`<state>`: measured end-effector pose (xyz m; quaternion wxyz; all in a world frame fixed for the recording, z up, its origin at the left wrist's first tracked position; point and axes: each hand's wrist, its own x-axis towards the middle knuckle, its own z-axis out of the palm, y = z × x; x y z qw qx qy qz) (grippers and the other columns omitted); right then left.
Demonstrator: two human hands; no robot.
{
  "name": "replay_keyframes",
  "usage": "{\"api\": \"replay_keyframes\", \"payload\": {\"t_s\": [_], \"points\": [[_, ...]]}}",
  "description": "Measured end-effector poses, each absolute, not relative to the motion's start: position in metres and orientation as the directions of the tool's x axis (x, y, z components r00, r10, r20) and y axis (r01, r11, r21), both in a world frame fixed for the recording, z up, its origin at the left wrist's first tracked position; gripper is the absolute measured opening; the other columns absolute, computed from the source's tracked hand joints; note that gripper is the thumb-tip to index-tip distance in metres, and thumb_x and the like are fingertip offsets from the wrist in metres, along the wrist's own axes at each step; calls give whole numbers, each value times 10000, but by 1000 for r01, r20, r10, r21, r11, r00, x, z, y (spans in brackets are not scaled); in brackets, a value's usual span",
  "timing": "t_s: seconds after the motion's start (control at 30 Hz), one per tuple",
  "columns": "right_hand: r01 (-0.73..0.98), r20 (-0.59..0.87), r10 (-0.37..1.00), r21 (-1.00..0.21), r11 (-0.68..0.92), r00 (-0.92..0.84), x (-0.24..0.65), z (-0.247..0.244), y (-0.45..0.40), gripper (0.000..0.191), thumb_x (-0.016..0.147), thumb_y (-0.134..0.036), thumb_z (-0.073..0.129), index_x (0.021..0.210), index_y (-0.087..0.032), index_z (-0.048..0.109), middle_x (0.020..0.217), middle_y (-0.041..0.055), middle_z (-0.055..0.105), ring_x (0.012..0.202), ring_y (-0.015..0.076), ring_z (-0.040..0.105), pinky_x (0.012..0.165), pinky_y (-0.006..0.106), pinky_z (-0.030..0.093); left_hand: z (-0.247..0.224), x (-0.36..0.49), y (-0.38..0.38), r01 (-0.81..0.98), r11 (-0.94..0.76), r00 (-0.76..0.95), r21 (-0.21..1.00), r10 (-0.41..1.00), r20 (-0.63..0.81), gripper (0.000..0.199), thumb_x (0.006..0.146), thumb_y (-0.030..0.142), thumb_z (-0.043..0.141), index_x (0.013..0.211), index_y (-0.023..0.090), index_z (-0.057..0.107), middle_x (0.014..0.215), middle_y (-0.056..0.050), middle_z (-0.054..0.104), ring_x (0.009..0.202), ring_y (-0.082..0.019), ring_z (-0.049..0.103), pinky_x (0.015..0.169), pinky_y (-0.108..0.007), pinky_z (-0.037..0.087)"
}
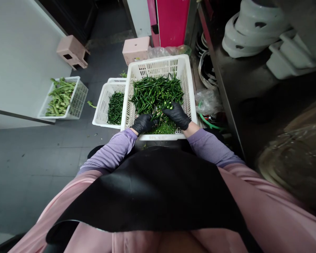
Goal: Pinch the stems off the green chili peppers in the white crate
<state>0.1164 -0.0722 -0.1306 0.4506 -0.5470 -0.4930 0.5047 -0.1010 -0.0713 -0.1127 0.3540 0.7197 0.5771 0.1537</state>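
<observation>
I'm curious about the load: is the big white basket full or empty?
Partly full: green chillies lie heaped inside the big white basket, below its rim.

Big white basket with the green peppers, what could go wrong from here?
The green peppers could get mixed with the fine green bits, since both piles lie in the big white basket with no divider visible. Peppers in the right hand might slip into those bits. The green scrap on the floor, left of the smaller white basket, might be slippery underfoot.
</observation>
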Motion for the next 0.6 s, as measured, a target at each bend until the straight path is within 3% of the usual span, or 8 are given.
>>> {"api": "replay_keyframes", "payload": {"t_s": [0.1, 0.17, 0.27, 0.4, 0.5, 0.6], "points": [[376, -29, 1000, -926, -23, -11, 118, -130, -69, 236, 706, -353, 927, 827, -251, 751, 1046, 122, 849, 1163, 397, 753, 1153, 559, 540, -108, -105, -74, 855, -78, 219, 512, 951, -220, 425, 801, 608, 903, 720, 225, 740, 660, -75, 664, 853, -316, 737, 812, -366, 523], [396, -90, 996, -915, -76, -17, 123, -132, -67, 285, 668, -332, 969, 797, -256, 728, 994, 130, 840, 1136, 409, 760, 1121, 562, 555, -106, -112, -72, 874, -28, 157, 485, 961, -227, 424, 805, 606, 911, 763, 210, 765, 716, -95, 706, 897, -327, 744, 839, -374, 531], [172, -186, 982, -969, -177, -39, 127, -136, -67, 383, 643, -428, 1007, 872, -255, 754, 954, 84, 836, 1101, 368, 765, 1086, 550, 595, -108, -119, -66, 793, 51, 119, 607, 964, -237, 463, 816, 638, 899, 836, 187, 801, 781, -91, 753, 911, -294, 726, 880, -370, 545], [-160, -205, 964, -959, -232, -168, 123, -135, -74, 462, 650, -568, 984, 918, -246, 789, 932, 40, 838, 1103, 321, 771, 1125, 551, 598, -112, -108, -69, 676, -8, 239, 737, 948, -209, 453, 850, 622, 870, 952, 181, 851, 883, -79, 807, 941, -287, 733, 920, -371, 560], [-246, -221, 944, -927, -281, -247, 117, -132, -77, 445, 631, -571, 982, 830, -227, 781, 923, 63, 834, 1110, 335, 780, 1145, 568, 581, -113, -92, -75, 727, -72, 271, 683, 944, -189, 374, 857, 551, 874, 971, 195, 866, 859, -98, 805, 923, -325, 747, 920, -401, 562], [-242, -246, 955, -929, -281, -165, 117, -131, -76, 449, 588, -559, 989, 792, -235, 754, 912, 56, 828, 1081, 337, 777, 1120, 565, 586, -115, -84, -75, 691, -130, 318, 712, 938, -137, 354, 853, 542, 868, 997, 219, 862, 868, -109, 805, 968, -344, 753, 955, -420, 559]]}}
